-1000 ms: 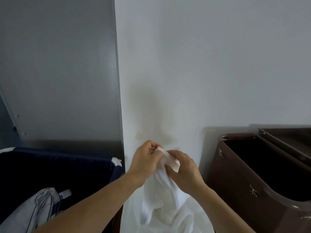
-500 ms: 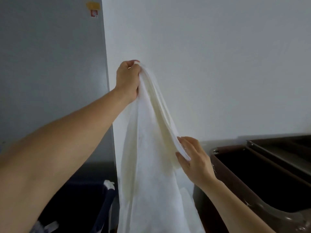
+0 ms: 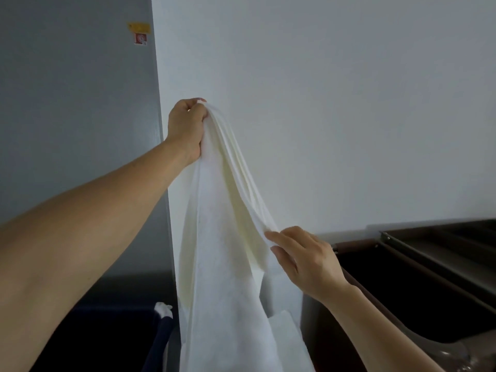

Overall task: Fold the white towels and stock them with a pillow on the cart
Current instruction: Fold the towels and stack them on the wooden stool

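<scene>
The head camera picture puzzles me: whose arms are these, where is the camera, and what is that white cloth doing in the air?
There is no machine here. A person wears a camera on the head, so you see their own two arms from above. The left hand grips a bunched corner of a white towel and lifts it high against the white wall. The right hand pinches the towel's edge lower down. A brown cart stands at the right, a dark blue laundry bin at the lower left.
</scene>
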The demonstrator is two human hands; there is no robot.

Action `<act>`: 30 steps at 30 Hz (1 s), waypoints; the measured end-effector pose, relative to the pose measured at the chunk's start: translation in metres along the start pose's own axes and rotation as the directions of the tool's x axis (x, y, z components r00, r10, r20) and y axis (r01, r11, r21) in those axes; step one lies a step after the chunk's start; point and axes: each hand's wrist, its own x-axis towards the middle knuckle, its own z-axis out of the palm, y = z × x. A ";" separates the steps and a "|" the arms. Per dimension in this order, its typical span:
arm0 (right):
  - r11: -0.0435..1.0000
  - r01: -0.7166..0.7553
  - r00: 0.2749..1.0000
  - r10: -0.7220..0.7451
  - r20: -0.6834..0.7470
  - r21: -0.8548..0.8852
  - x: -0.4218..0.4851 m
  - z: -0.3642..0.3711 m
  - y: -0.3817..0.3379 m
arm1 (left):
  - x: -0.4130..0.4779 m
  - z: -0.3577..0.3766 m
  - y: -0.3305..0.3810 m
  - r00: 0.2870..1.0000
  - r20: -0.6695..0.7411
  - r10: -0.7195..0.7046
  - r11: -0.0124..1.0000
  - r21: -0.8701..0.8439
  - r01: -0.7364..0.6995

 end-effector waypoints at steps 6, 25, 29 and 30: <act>0.983 -0.183 0.974 0.180 0.140 0.009 -0.011 0.001 -0.006 | -0.024 -0.017 -0.021 0.997 0.002 -0.079 0.993 0.091 0.078; 0.865 -0.466 0.662 0.481 0.575 -0.186 -0.015 0.025 -0.070 | -0.099 -0.012 -0.046 0.984 0.095 -0.152 0.953 0.277 0.121; 0.822 -0.552 0.708 0.550 0.444 -0.137 -0.019 0.028 -0.075 | -0.101 -0.010 -0.047 0.985 0.103 -0.136 0.958 0.266 0.104; 0.812 -0.568 0.716 0.567 0.407 -0.132 -0.015 0.028 -0.076 | -0.104 -0.007 -0.048 0.985 0.110 -0.132 0.960 0.262 0.099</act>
